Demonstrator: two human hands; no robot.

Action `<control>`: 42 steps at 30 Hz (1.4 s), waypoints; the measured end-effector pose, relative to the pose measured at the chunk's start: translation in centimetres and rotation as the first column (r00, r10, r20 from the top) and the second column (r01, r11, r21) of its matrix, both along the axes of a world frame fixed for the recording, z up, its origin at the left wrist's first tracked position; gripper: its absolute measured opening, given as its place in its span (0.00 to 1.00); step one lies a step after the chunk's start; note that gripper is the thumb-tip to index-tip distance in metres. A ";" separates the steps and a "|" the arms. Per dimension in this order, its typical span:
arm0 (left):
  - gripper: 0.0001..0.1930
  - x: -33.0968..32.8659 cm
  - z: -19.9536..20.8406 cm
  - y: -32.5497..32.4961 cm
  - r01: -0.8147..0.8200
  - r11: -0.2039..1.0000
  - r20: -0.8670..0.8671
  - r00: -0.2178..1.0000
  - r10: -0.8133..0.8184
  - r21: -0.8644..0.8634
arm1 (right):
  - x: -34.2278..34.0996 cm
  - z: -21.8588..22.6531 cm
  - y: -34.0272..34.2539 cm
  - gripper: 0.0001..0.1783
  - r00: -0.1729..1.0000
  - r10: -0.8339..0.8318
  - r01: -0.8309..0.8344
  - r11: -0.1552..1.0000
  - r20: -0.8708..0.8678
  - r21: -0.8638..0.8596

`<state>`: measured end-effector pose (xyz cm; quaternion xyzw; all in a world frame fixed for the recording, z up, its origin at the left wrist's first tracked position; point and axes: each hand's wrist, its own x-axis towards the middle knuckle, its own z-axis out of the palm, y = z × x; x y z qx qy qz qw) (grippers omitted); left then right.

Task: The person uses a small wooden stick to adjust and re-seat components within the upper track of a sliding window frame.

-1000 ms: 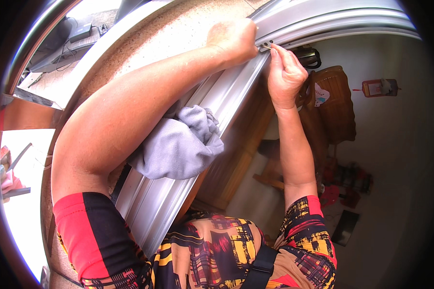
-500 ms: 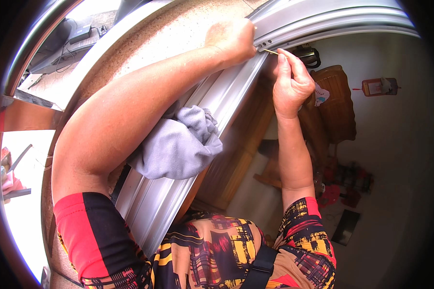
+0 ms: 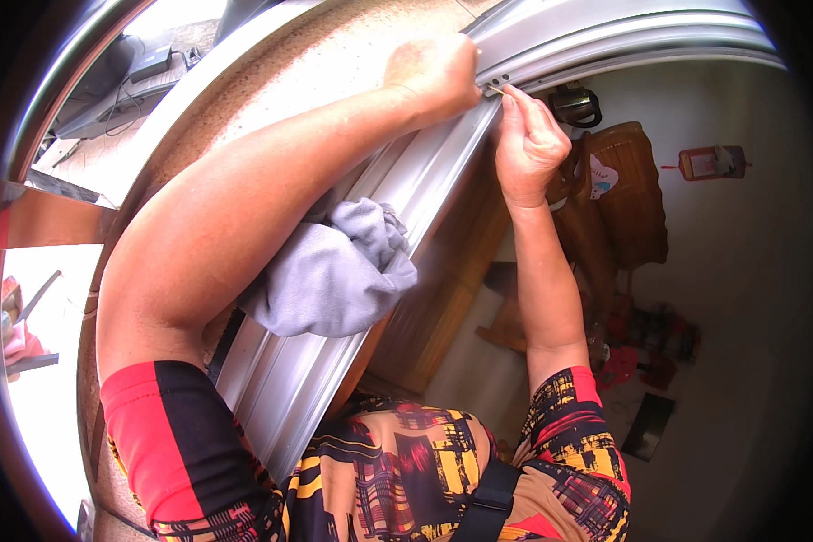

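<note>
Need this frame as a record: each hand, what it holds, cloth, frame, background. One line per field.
left hand: curled, at the corner of the silver metal frame; whether it grips anything is hidden
right hand: pinching a thin stick between thumb and fingers
stick tip: at the frame corner, near small dark holes; cannot tell if inserted
cloth: grey cloth, bunched on the frame beside the left forearm
background: wooden furniture, right of the right hand
</note>
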<state>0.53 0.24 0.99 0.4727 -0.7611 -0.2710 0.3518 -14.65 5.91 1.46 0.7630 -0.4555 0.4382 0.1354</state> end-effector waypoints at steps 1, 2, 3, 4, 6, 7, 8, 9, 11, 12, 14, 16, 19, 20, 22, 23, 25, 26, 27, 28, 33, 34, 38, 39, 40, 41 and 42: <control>0.06 0.0 0.0 0.0 0.001 1.000 0.004 1.000 -0.001 0.000 | 0.2 0.0 0.1 0.07 1.000 0.005 -0.005 1.000 0.009 0.020; 0.06 0.1 0.0 0.0 0.003 1.000 0.008 1.000 -0.003 0.001 | 0.4 0.1 0.4 0.07 1.000 0.010 -0.011 0.999 0.018 0.039; 0.06 0.1 -0.1 -0.1 0.005 1.000 0.012 1.000 -0.005 0.001 | 0.6 0.1 0.7 0.07 1.000 0.015 -0.016 0.998 0.027 0.058; 0.06 0.1 -0.1 -0.1 0.004 1.000 0.012 1.000 -0.004 -0.002 | 0.6 0.0 0.8 0.07 0.999 0.011 -0.015 0.997 0.043 0.082; 0.07 0.0 -0.1 0.0 0.003 1.000 0.010 1.000 -0.003 -0.007 | 0.7 -0.2 1.1 0.07 0.997 0.003 -0.012 0.992 0.074 0.129; 0.07 0.0 -0.1 0.0 0.005 1.000 0.009 1.000 -0.005 -0.007 | 0.8 -0.2 1.2 0.07 0.996 0.003 -0.014 0.991 0.088 0.131; 0.07 0.1 -0.1 0.0 0.008 1.000 0.008 1.000 -0.008 -0.006 | 1.0 -0.1 1.3 0.06 0.995 0.003 -0.016 0.991 0.102 0.133; 0.08 0.1 -0.1 0.0 0.011 1.000 0.007 1.000 -0.011 -0.006 | 1.2 -0.1 1.4 0.06 0.993 0.003 -0.018 0.991 0.116 0.136; 0.08 0.1 -0.3 -0.1 0.024 1.000 0.002 1.000 -0.024 -0.009 | 1.3 -0.1 1.4 0.06 0.991 0.002 -0.021 0.991 0.137 0.135; 0.08 0.1 -0.4 -0.2 0.030 0.999 0.000 1.000 -0.030 -0.011 | 1.3 -0.1 1.4 0.06 0.989 0.002 -0.022 0.991 0.147 0.136; 0.08 0.0 -0.3 -0.2 0.052 0.999 0.009 0.999 -0.052 -0.016 | 1.5 0.4 1.7 0.06 0.977 0.001 -0.037 0.985 0.212 0.168; 0.08 -0.1 -0.4 -0.2 0.063 0.998 0.011 0.998 -0.063 -0.024 | 1.6 0.5 1.9 0.05 0.958 -0.004 -0.056 0.978 0.287 0.200; 0.07 0.0 -0.4 -0.1 0.058 0.998 0.018 0.998 -0.057 -0.029 | 1.6 0.4 2.0 0.05 0.917 -0.028 -0.070 0.970 0.397 0.232; 0.07 0.1 -0.1 0.1 0.050 0.998 0.031 0.998 -0.049 -0.025 | 1.4 0.6 2.1 0.05 0.906 -0.043 -0.063 0.970 0.422 0.235; 0.06 0.2 0.2 0.2 0.034 0.999 0.032 0.999 -0.034 -0.006 | 1.0 1.0 2.0 0.05 0.902 -0.072 -0.024 0.976 0.425 0.218; 0.06 0.2 0.3 0.1 0.027 1.000 0.021 0.999 -0.027 0.009 | 0.8 1.1 1.9 0.05 0.926 -0.077 0.004 0.981 0.370 0.193; 0.07 0.2 0.2 0.0 0.017 0.999 -0.002 1.000 -0.017 0.032 | 0.5 1.1 1.6 0.05 0.962 -0.092 0.057 0.989 0.257 0.139; 0.07 0.3 0.1 -0.1 0.014 0.999 -0.014 1.000 -0.014 0.039 | 0.2 0.9 1.4 0.05 0.977 -0.075 0.051 0.991 0.199 0.122; 0.08 0.3 0.0 -0.1 0.011 0.999 -0.025 1.000 -0.010 0.046 | 0.0 0.7 1.2 0.06 0.991 -0.050 0.041 0.996 0.121 0.077; 0.08 0.3 0.0 -0.2 0.014 0.999 -0.032 0.999 -0.012 0.051 | -0.2 0.4 1.0 0.07 0.999 -0.029 0.028 0.999 0.041 0.032; 0.07 0.1 0.1 -0.4 0.022 0.998 -0.035 0.999 -0.020 0.054 | -1.0 -0.4 0.1 0.11 0.971 -0.056 0.031 0.994 -0.231 -0.109; 0.07 0.2 0.1 -0.3 0.021 0.998 -0.036 0.999 -0.019 0.055 | -0.9 -0.4 0.1 0.12 0.958 -0.077 0.039 0.989 -0.276 -0.143; 0.06 0.2 0.0 -0.3 0.013 0.999 -0.040 0.999 -0.011 0.043 | -0.7 -0.2 0.1 0.11 0.919 -0.090 0.020 0.983 -0.383 -0.183; 0.06 0.1 0.0 -0.3 0.010 0.999 -0.041 0.999 -0.008 0.036 | -0.7 -0.2 0.0 0.11 0.921 -0.086 0.023 0.986 -0.380 -0.168; 0.06 0.1 0.0 -0.3 0.006 0.999 -0.035 0.999 -0.005 0.037 | -0.7 -0.2 0.0 0.11 0.923 -0.082 0.025 0.988 -0.376 -0.153; 0.06 0.1 0.1 -0.3 0.003 0.999 -0.030 1.000 -0.002 0.037 | -0.8 -0.3 -0.2 0.11 0.951 -0.041 0.006 0.993 -0.306 -0.115; 0.06 0.1 0.1 -0.2 0.000 0.999 -0.025 1.000 0.001 0.038 | -1.0 -0.5 -0.4 0.10 0.973 -0.003 -0.015 0.997 -0.233 -0.078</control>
